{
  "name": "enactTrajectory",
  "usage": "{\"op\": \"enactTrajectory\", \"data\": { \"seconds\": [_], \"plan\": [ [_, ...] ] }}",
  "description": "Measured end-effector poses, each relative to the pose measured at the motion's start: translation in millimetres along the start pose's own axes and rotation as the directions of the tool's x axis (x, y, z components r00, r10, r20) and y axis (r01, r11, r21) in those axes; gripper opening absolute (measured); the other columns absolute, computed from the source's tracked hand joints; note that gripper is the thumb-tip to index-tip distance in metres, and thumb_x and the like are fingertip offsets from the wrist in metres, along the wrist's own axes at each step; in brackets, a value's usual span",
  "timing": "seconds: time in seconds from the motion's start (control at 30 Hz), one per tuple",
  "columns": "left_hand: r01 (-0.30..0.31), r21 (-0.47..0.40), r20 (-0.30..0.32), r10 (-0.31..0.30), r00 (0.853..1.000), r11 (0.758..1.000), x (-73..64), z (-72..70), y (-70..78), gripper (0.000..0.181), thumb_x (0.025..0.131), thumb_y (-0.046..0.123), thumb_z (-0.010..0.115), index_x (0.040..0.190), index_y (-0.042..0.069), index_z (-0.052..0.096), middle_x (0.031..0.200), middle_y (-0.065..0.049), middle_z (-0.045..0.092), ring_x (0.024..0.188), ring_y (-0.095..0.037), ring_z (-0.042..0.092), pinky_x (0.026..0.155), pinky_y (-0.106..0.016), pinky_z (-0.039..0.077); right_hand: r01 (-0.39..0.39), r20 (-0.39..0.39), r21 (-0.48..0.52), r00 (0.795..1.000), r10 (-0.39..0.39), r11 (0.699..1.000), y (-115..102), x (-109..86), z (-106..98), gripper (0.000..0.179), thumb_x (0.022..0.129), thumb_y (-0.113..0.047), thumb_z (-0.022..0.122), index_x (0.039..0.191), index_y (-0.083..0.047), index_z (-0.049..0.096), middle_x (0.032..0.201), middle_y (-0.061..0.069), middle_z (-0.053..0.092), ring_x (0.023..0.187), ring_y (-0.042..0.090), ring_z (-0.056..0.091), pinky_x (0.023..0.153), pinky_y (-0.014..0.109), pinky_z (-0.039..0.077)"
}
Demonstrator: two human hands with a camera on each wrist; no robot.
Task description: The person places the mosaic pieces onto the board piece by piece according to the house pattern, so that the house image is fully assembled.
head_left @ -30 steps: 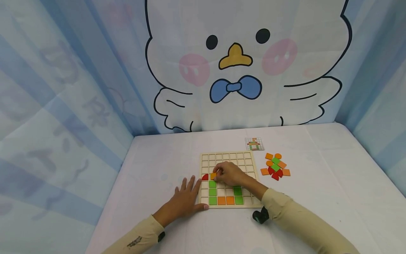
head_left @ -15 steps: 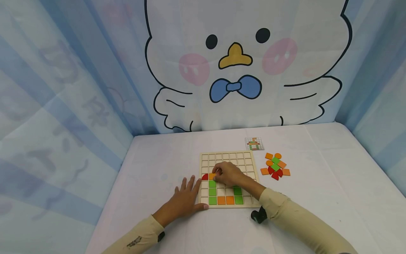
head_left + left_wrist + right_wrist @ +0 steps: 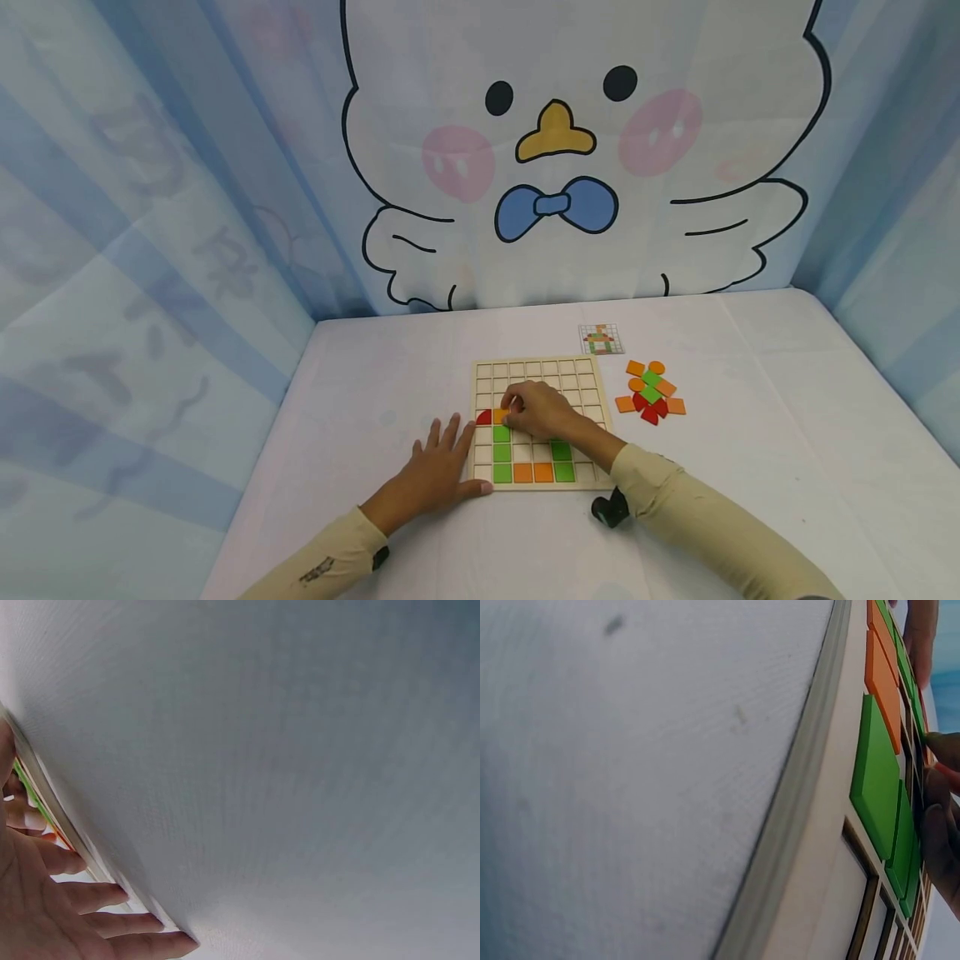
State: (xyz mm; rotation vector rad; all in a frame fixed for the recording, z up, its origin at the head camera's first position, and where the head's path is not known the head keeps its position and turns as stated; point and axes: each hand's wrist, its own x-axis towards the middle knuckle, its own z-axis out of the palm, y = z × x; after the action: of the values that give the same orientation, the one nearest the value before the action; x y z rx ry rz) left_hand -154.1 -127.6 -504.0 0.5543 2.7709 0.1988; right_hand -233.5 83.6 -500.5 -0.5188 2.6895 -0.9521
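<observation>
My left hand [image 3: 431,479] lies with fingers spread along the left edge of a wooden grid board [image 3: 536,486], its thumb at the near left corner. Over the board, my right hand [image 3: 543,411] has its thumb and fingers curled at an orange square tile [image 3: 500,416], which sits in a cell beside a red quarter-round tile [image 3: 484,417]. In the right wrist view an orange-red piece [image 3: 949,776] shows between the fingers and thumb; its full shape is hidden. Green tiles [image 3: 502,453] and orange tiles [image 3: 533,473] fill other cells, some covered by the right hand and forearm.
Right of the board lies a loose pile of orange, green and red tiles [image 3: 651,393], some round. A small picture card [image 3: 601,339] with a gridded pattern rests behind the board. The white-covered table [image 3: 757,417] meets a printed curtain at the back.
The orange tile has shifted slightly left, against the red one, and now sits squarer in its cell. My right hand has moved a little left with it; my left hand stays put.
</observation>
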Motion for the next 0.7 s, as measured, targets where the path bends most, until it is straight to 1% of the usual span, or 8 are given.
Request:
{"op": "enactTrajectory", "data": {
  "seconds": [0.17, 0.33, 0.47, 0.57, 0.7],
  "plan": [
    [0.007, -0.002, 0.003, -0.007, 1.0, 1.0, 0.1, -1.0, 0.5, 0.101, 0.083, 0.075, 0.052, 0.155, 0.01, 0.025, 0.161, -0.021, 0.02, 0.144, -0.052, 0.021, 0.102, -0.07, 0.033, 0.01, 0.008, 0.002, 1.0, -0.01, 1.0, 0, -0.5, -1, 0.013, 0.086, -0.022, 0.076, 0.096, -0.016, 0.071, 0.075, -0.006, 0.061, 0.067, 0.011, 0.054, 0.064, 0.028, 0.043],
    [0.011, -0.01, 0.006, -0.011, 1.0, 1.0, 0.3, -0.7, 0.8, 0.101, 0.083, 0.075, 0.052, 0.155, 0.01, 0.025, 0.161, -0.021, 0.02, 0.144, -0.052, 0.021, 0.102, -0.07, 0.033, 0.035, 0.009, 0.045, 0.999, -0.035, 0.998, 3, -3.0, -6, 0.011, 0.087, -0.021, 0.074, 0.096, -0.016, 0.071, 0.077, -0.006, 0.062, 0.068, 0.01, 0.054, 0.065, 0.028, 0.044],
    [0.013, -0.01, 0.006, -0.013, 1.0, 1.0, 0.7, -0.4, 0.6, 0.102, 0.082, 0.075, 0.053, 0.155, 0.01, 0.025, 0.161, -0.021, 0.02, 0.144, -0.051, 0.021, 0.102, -0.07, 0.033, 0.09, 0.001, 0.073, 0.996, -0.09, 0.993, 8, -6.5, -17, 0.014, 0.089, -0.022, 0.071, 0.101, -0.014, 0.071, 0.082, -0.005, 0.063, 0.069, 0.01, 0.053, 0.065, 0.028, 0.044],
    [0.016, -0.007, 0.006, -0.016, 1.0, 1.0, 1.2, 0.3, 0.4, 0.102, 0.082, 0.075, 0.053, 0.155, 0.01, 0.025, 0.161, -0.021, 0.02, 0.145, -0.051, 0.02, 0.103, -0.07, 0.033, 0.118, -0.002, 0.107, 0.993, -0.119, 0.987, 15, -9.4, -28, 0.018, 0.091, -0.022, 0.069, 0.105, -0.011, 0.07, 0.085, -0.002, 0.064, 0.067, 0.011, 0.054, 0.063, 0.028, 0.045],
    [0.025, -0.009, 0.011, -0.025, 1.0, 1.0, 1.5, 0.8, 0.5, 0.102, 0.082, 0.075, 0.053, 0.155, 0.011, 0.025, 0.162, -0.021, 0.019, 0.145, -0.051, 0.02, 0.103, -0.07, 0.032, 0.12, -0.011, 0.149, 0.993, -0.12, 0.982, 30, -12.5, -40, 0.019, 0.093, -0.022, 0.067, 0.106, -0.009, 0.07, 0.087, 0.0, 0.064, 0.061, 0.011, 0.054, 0.057, 0.027, 0.047]
  ]
}}
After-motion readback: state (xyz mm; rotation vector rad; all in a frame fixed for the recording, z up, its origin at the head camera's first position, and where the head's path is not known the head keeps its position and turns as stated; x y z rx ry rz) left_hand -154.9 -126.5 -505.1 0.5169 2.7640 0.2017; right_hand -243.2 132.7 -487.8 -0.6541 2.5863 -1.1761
